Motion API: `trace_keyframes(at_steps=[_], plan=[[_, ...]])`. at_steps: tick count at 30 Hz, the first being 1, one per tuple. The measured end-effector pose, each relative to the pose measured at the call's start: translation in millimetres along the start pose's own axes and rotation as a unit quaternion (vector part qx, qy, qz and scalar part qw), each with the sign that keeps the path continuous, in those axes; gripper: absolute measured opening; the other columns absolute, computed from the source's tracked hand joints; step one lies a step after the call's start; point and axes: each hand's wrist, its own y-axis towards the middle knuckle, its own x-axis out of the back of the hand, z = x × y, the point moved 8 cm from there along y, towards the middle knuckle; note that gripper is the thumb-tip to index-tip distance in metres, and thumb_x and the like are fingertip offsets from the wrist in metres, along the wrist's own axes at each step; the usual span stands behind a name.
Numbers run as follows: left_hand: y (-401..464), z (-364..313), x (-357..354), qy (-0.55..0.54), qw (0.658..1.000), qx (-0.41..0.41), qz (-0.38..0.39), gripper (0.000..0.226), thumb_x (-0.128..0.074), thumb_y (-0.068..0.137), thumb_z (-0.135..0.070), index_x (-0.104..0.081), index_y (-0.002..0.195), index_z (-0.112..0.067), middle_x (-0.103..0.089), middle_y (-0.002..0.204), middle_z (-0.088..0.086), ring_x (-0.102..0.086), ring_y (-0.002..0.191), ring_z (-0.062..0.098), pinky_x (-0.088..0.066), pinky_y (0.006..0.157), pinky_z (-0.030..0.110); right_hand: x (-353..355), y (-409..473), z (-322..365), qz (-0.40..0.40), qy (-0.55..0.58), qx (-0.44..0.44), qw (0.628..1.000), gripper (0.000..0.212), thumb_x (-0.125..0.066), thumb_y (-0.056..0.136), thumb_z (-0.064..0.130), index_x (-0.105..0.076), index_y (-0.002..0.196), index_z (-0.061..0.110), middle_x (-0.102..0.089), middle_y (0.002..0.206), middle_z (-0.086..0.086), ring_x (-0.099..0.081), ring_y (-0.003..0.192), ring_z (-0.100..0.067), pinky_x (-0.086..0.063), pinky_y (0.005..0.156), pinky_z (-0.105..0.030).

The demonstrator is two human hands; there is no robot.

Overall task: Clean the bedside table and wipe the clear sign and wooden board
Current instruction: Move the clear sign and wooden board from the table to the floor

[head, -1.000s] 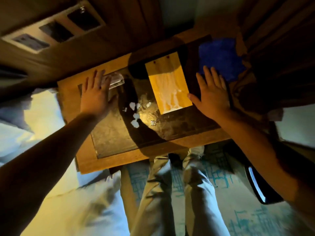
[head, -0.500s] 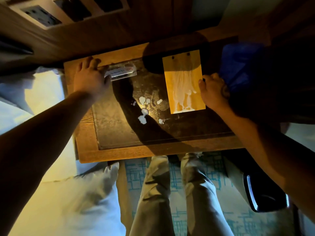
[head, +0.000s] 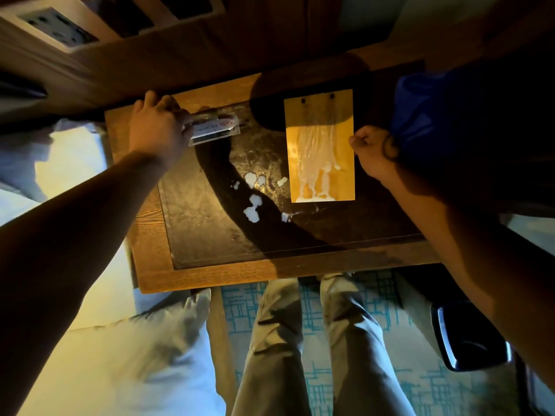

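The bedside table (head: pixel 210 274) has a wooden frame around a dark glossy top. White blobs of spill (head: pixel 251 205) lie near its middle. A yellow wooden board (head: pixel 319 145) lies flat at the back right, streaked with white liquid. My left hand (head: pixel 156 130) grips the clear sign (head: pixel 214 129) at the table's back left, holding it by its left end. My right hand (head: pixel 374 154) is closed on a blue cloth (head: pixel 420 115) just right of the board.
A bed with white linen and a pillow (head: pixel 120 355) lies to the left. A wall panel with sockets (head: pixel 60 28) is behind the table. A black bin (head: pixel 468 337) stands on the patterned carpet at the right. My legs (head: pixel 300 340) stand before the table.
My right hand went from flat beside the board to a fist closed on the blue cloth. My left hand closed on the clear sign and tipped it so its face shows.
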Motion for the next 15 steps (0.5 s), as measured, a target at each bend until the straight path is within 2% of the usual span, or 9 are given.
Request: trace_keyframes(at_steps=[4, 7, 9, 11, 15], plan=[[1.7, 0.0, 2.2, -0.012, 0.999, -0.034, -0.001, 0.027, -0.059, 0.098, -0.023, -0.074, 0.114, -0.008, -0.068, 0.113, 0.022, -0.047, 0.106, 0.044, -0.038, 0.084, 0.048, -0.5, -12.3, -0.9, 0.017, 0.059, 0.009, 0.998, 0.032, -0.048, 0.106, 0.025, -0.063, 0.124, 0.003, -0.065, 0.122, -0.020, -0.061, 0.110, -0.033, -0.045, 0.089, -0.036], [2.1, -0.7, 6.9, -0.044, 0.998, -0.043, -0.014, 0.023, -0.062, 0.095, -0.021, -0.075, 0.109, -0.009, -0.070, 0.108, 0.019, -0.049, 0.102, 0.043, -0.039, 0.081, 0.048, 7.3, -21.6, -3.7, 0.005, 0.089, 0.019, 0.996, 0.031, -0.046, 0.106, 0.027, -0.063, 0.121, 0.006, -0.063, 0.114, -0.018, -0.058, 0.102, -0.029, -0.047, 0.092, -0.041], [0.7, -1.8, 12.2, -0.082, 0.996, -0.028, -0.022, 0.021, -0.061, 0.095, -0.023, -0.075, 0.106, -0.011, -0.070, 0.106, 0.017, -0.050, 0.102, 0.041, -0.040, 0.082, 0.047, 14.7, -30.1, -3.8, 0.006, 0.130, 0.024, 0.991, 0.024, -0.046, 0.106, 0.027, -0.064, 0.110, 0.013, -0.060, 0.095, -0.012, -0.056, 0.084, -0.022, -0.046, 0.076, -0.037], [-0.8, -5.6, 20.8, -0.123, 0.992, -0.018, -0.033, 0.023, -0.061, 0.097, -0.027, -0.073, 0.104, -0.010, -0.069, 0.105, 0.016, -0.051, 0.102, 0.039, -0.040, 0.081, 0.045, 21.2, -41.7, -6.4, 0.020, 0.209, -0.005, 0.978, 0.019, -0.045, 0.107, 0.026, -0.058, 0.093, 0.023, -0.050, 0.077, -0.002, -0.046, 0.064, -0.011, -0.036, 0.058, -0.027], [-3.8, -20.1, 47.2, -0.189, 0.980, -0.015, -0.058, 0.025, -0.061, 0.099, -0.030, -0.072, 0.105, -0.008, -0.069, 0.107, 0.015, -0.052, 0.102, 0.036, -0.035, 0.077, 0.036, 33.0, -66.6, -12.8, 0.035, 0.301, -0.054, 0.952, 0.024, -0.043, 0.108, 0.026, -0.052, 0.085, 0.023, -0.045, 0.069, 0.000, -0.036, 0.046, -0.005, -0.025, 0.043, -0.020]])
